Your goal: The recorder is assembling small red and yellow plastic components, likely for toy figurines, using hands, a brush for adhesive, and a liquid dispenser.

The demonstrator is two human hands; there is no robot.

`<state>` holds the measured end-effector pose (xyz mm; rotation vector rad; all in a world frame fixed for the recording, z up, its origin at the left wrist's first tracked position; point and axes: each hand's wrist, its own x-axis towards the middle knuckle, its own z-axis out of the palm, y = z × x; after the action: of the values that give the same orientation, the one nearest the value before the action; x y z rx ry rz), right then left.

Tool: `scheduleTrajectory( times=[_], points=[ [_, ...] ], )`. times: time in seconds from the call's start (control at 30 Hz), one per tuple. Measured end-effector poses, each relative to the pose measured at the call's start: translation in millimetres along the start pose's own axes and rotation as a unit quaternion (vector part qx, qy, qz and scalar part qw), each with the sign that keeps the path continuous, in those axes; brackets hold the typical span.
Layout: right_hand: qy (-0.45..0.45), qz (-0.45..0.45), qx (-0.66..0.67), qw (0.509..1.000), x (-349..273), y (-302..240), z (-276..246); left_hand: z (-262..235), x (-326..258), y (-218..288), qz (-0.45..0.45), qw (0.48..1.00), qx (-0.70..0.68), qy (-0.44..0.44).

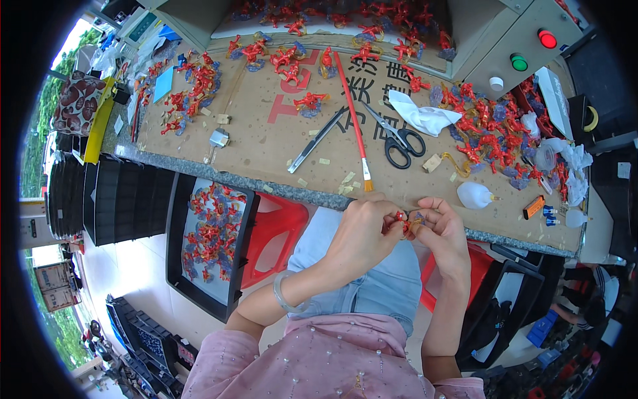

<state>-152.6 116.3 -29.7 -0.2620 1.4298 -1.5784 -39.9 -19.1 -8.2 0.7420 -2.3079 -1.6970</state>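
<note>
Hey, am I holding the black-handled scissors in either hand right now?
No, the scissors lie on the cardboard, while the left hand and right hand pinch a small red figure.

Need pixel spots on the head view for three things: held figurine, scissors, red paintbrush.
Held figurine (407,227): head view, on its red part.
Scissors (397,135): head view, where blades meet handles.
Red paintbrush (352,114): head view, midway along its handle.

Wide head fisheye, close above lap (389,269), facing down at worktable (256,156).
</note>
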Motion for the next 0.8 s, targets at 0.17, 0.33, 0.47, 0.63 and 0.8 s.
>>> scheduleTrajectory(
  times=[0.17,0.33,0.47,0.63,0.8],
  points=[
    [-0.004,-0.001,0.002,1.000,0,1,-1,-1,-1,1,0.008,1.000,0.015,-0.003],
    [-0.005,0.010,0.007,1.000,-3,2,-1,1,-3,1,0.000,1.000,0.010,-0.010],
    [-0.008,-0.005,0.005,1.000,-4,7,0,-1,-5,2,0.011,1.000,0.004,-0.009],
    [0.011,-0.015,0.005,1.000,-9,0,3,-4,-3,11,0.016,1.000,0.022,-0.011],
    [0.017,-0.032,-0.005,0.999,-16,-12,9,-8,-4,24,0.029,0.999,0.018,-0.004]
  ],
)
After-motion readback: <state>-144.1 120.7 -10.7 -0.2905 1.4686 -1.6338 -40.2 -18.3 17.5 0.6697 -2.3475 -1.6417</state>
